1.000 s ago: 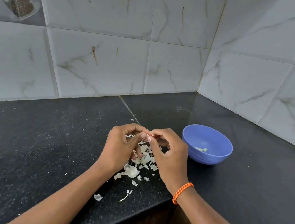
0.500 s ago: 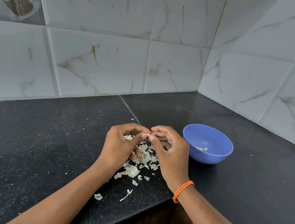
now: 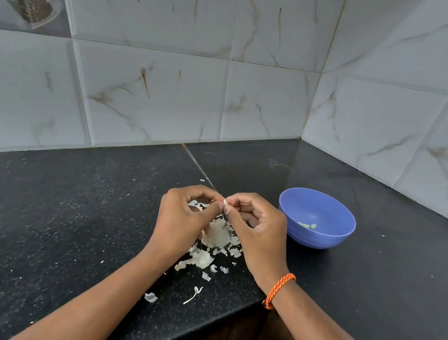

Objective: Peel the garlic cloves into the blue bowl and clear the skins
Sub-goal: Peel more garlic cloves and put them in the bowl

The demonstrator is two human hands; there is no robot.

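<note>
Marble-look wall tiles [image 3: 153,90] meet in a corner behind a black speckled countertop [image 3: 42,218], which carries everything noted below. Landmark for positions: the blue bowl [image 3: 319,238], standing upright on the countertop near the wall corner.

Left hand [image 3: 182,221]: left of the bowl, raised over the counter, fingers curled, thumb and forefinger closed on a garlic clove [image 3: 225,201]. Right hand [image 3: 260,231]: just left of the bowl, between the bowl and the left hand, fingers likewise curled, fingertips [image 3: 229,200] meeting the left hand's on the same clove. Clove is small, pale, mostly covered by the fingertips; how much skin is on it cannot be told. An orange braided wristband [image 3: 277,290] sits on the right wrist.

Garlic skins [image 3: 216,235]: loose pale pile on the counter left of the bowl, directly under and between both hands, with stray flakes scattered toward the counter's front edge, further from the bowl.

Peeled cloves [image 3: 307,225]: a few small pale pieces lying at the bottom inside the bowl.
</note>
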